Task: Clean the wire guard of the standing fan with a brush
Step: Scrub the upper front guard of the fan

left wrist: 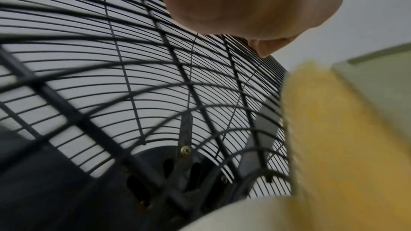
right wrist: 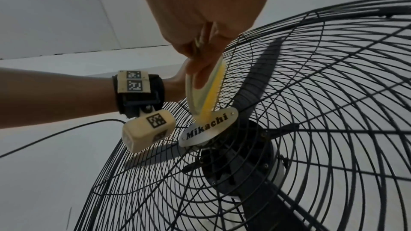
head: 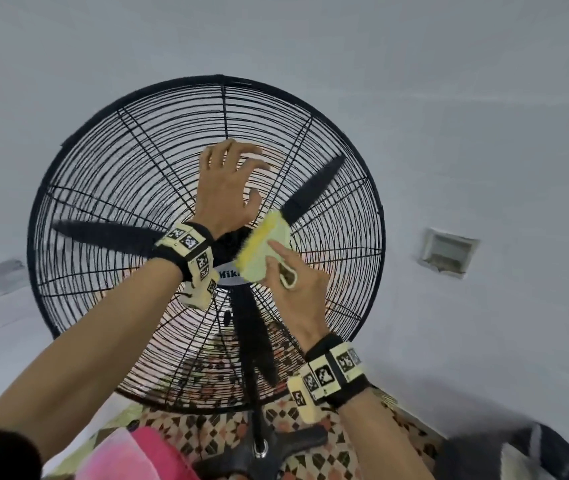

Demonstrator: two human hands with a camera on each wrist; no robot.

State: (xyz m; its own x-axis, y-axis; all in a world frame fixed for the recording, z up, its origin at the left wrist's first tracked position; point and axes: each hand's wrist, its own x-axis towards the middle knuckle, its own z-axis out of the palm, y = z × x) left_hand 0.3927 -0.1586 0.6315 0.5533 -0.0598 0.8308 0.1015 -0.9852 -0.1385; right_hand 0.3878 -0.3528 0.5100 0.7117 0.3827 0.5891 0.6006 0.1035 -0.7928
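Note:
The standing fan's black wire guard (head: pixel 120 174) (left wrist: pixel 133 76) (right wrist: pixel 333 94) fills the middle of the head view, with three black blades (head: pixel 314 188) behind it and a silver "Mikachi" badge (right wrist: pixel 208 127) at the hub. My left hand (head: pixel 229 188) (left wrist: pixel 244 3) lies on the guard above the hub, fingers spread and touching the wires. My right hand (head: pixel 296 289) (right wrist: pixel 200 15) grips a pale green brush (head: pixel 264 252) (left wrist: pixel 333 129) (right wrist: pixel 211 94). Its yellow bristles are against the guard just right of and above the badge.
The fan's dark stand and base (head: pixel 262 448) rise from a patterned floor (head: pixel 310 431). A pink cloth (head: pixel 137 455) lies at the bottom left. A recessed box (head: pixel 447 252) is set in the white wall on the right. A black cable (right wrist: pixel 55 134) hangs to the left.

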